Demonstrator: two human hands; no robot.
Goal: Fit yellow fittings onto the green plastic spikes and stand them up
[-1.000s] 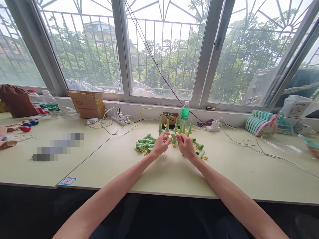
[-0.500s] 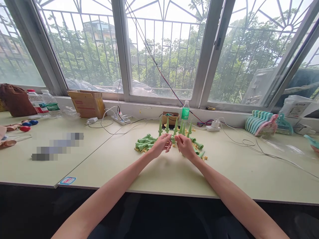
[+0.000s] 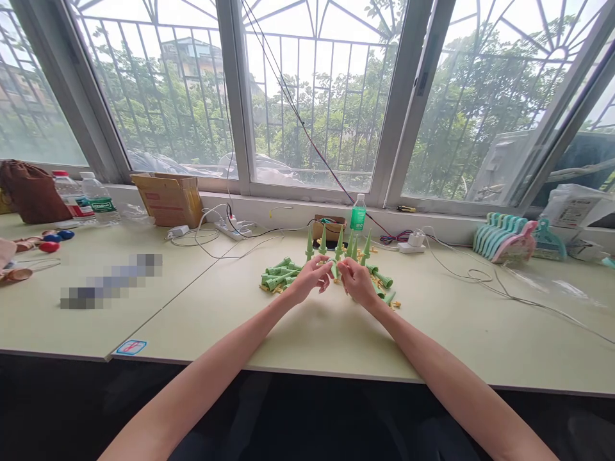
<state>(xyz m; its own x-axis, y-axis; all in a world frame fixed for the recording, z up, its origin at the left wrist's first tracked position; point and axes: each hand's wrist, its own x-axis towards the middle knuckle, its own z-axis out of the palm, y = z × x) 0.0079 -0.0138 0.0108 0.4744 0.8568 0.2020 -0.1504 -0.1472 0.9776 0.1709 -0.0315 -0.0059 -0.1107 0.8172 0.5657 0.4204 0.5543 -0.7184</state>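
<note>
From my end of the feed I have the green piece (image 3: 335, 271) at the centre, held up between the two hands over the table (image 3: 307, 339), its narrow end apparently pointing down; the right hand (image 3: 358, 282) is curled nearly closed, thumb and forefinger seeming to pinch the piece from its side; the left hand (image 3: 311, 280) has its fingertips at the upper end, the other fingers loosely bent, and I cannot tell whether it grips or only steadies; I judge the step in hand to be two-handed fingertip work on this single piece, and what the next move calls for, to my eye, is a light, even pinch, the two hands lined up, and room from what stands behind; just beyond the fingers the upright green cones (image 3: 339, 241) stand close together, easy to knock, I would think; beside the left hand lies a heap of loose green pieces (image 3: 278, 276), and more green pieces (image 3: 383, 280) lie by the right wrist, with small yellow parts (image 3: 394, 305) among them; farther back I see a small open box (image 3: 329, 226) and a green-labelled bottle (image 3: 358, 214); a larger cardboard box (image 3: 168, 200) sits well off to the left, and pastel hangers (image 3: 502, 237) well off to the right, below the windows.
</note>
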